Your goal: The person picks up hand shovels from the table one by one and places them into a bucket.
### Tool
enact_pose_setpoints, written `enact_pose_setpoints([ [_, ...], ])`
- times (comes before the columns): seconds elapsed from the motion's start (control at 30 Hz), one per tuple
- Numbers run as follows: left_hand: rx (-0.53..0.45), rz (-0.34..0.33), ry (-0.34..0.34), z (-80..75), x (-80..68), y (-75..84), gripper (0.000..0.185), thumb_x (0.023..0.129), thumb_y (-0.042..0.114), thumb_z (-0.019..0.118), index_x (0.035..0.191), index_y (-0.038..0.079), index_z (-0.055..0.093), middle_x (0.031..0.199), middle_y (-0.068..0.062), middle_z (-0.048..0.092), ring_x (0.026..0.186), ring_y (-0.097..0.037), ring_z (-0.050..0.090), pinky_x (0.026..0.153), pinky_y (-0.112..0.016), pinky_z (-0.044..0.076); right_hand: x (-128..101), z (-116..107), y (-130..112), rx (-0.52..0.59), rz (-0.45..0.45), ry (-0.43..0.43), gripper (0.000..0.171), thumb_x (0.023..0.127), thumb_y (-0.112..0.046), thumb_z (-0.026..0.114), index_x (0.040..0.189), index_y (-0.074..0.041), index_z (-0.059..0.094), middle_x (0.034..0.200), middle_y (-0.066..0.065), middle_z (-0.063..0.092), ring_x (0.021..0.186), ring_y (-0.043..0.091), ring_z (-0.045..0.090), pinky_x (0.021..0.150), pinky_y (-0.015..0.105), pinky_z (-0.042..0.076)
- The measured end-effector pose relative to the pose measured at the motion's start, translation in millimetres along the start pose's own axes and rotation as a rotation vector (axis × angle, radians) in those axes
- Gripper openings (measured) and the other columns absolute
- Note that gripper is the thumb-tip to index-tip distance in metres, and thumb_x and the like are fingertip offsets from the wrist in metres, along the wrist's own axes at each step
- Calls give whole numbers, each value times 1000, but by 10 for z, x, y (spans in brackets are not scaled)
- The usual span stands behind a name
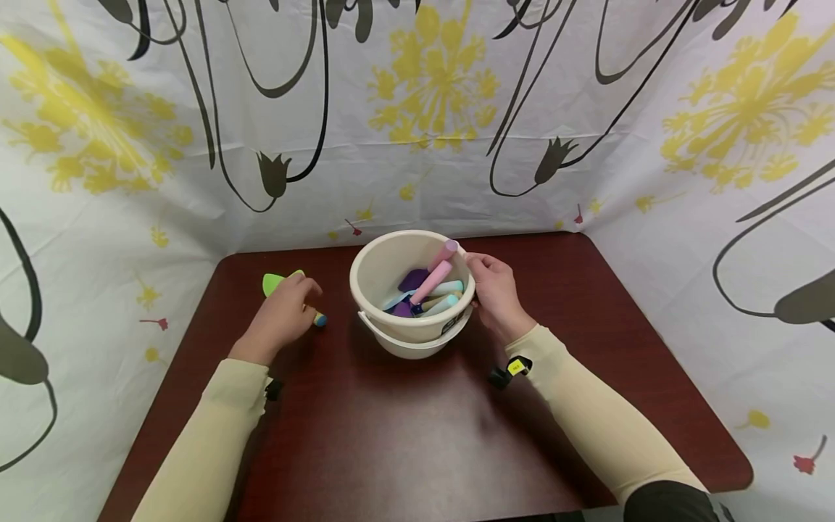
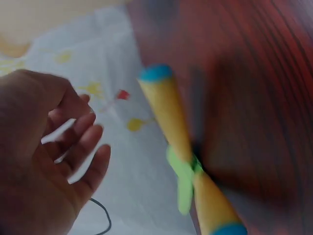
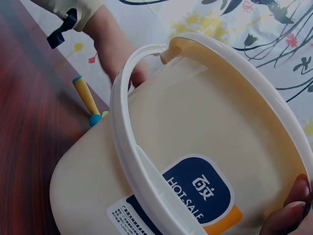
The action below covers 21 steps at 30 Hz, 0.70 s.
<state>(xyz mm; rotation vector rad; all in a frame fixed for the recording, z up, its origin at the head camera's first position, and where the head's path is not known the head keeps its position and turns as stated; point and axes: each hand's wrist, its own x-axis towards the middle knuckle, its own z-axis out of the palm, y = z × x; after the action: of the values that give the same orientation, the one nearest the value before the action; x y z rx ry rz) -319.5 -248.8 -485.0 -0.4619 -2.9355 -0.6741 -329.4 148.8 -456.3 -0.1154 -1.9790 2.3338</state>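
The left hand [image 2: 44, 156] fills the lower left, palm showing, fingers [image 2: 83, 147] loosely bent and holding nothing. Just beside it lies a yellow tool handle [image 2: 171, 117] with blue ends and a green piece [image 2: 183, 176] at its middle, blurred. It rests along the edge of the dark red tabletop [image 2: 254, 98], where the flowered white cloth [image 2: 107, 63] meets it.

left wrist view motion-blurred, yellow tool [image 2: 168, 117] cut off at 6 o'clock edge, its green blade [image 1: 277, 281] partly under left hand [image 1: 280, 315], bucket [image 3: 205, 147] cropped at 3 and 6 o'clock in right wrist view, right hand [image 3: 288, 210] mostly out of frame there
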Motion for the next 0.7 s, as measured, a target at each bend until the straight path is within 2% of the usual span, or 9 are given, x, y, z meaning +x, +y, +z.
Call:
enact_pose_setpoints([
  [0.17, 126, 95, -91, 94, 43, -140, 32, 93, 1, 78, 125, 2, 72, 125, -15, 65, 119, -38, 59, 102, -56, 54, 4, 4, 6, 10, -1, -2, 32, 111, -24, 63, 129, 2, 70, 98, 11, 73, 54, 7, 55, 45, 21, 38],
  [0.33, 166, 160, -111, 164, 61, -203, 30, 88, 0, 85, 114, 7, 73, 114, -11, 66, 110, -36, 59, 96, -54, 54, 2, 19, -1, 4, 8, 2, 33, 111, -25, 64, 130, 2, 70, 94, 8, 73, 53, 7, 54, 45, 21, 37],
  [0.7, 213, 164, -109, 260, 79, -285, 26, 88, 3, 88, 108, 9, 73, 107, -7, 67, 102, -34, 60, 93, -56, 55, 8, -6, 8, -8, 19, 9, 31, 112, -26, 63, 128, -1, 70, 98, 8, 73, 55, 8, 55, 46, 21, 38],
])
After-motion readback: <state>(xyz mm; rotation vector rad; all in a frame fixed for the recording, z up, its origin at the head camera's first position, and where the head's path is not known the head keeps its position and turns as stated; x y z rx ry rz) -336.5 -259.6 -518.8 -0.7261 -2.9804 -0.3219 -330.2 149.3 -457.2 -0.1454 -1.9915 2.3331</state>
